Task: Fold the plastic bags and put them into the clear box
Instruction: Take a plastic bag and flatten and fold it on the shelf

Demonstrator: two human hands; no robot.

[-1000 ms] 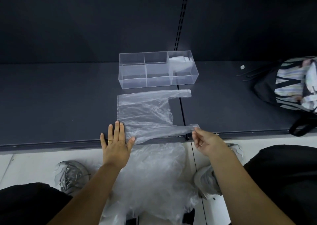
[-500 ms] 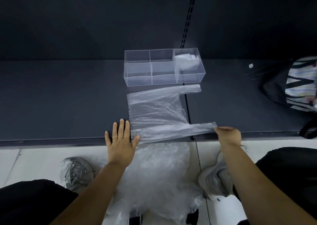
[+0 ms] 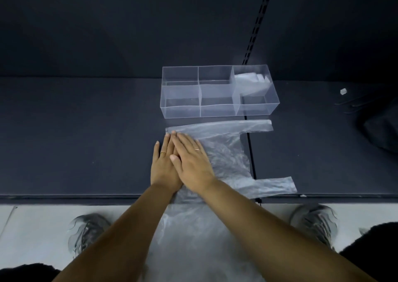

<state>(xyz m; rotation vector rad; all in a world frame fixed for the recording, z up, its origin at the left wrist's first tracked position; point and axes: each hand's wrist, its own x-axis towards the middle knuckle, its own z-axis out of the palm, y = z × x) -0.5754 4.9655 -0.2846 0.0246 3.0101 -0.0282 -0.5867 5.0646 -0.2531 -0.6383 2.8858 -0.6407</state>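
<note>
A clear plastic bag (image 3: 228,154) lies flat on the dark shelf (image 3: 86,142), its two handles stretched to the right. My left hand (image 3: 164,165) rests flat at the bag's left edge. My right hand (image 3: 191,163) lies flat on the bag, overlapping the left hand's fingers. Neither hand grips anything. Behind the bag stands the clear box (image 3: 217,92) with several compartments. A folded bag (image 3: 251,83) sits in its right end compartment. A heap of more clear bags (image 3: 193,238) lies on the floor under my forearms.
A dark bag (image 3: 381,129) sits at the right edge of the shelf, with a small white scrap (image 3: 343,91) near it. Two grey shoes (image 3: 88,232) (image 3: 314,221) stand on the white floor beside my knees. A slotted upright (image 3: 257,23) runs up the back wall.
My right hand let go of the near handle and moved left onto the bag's body beside the left hand. The left hand slid forward along the bag's left edge. The view moved closer.
</note>
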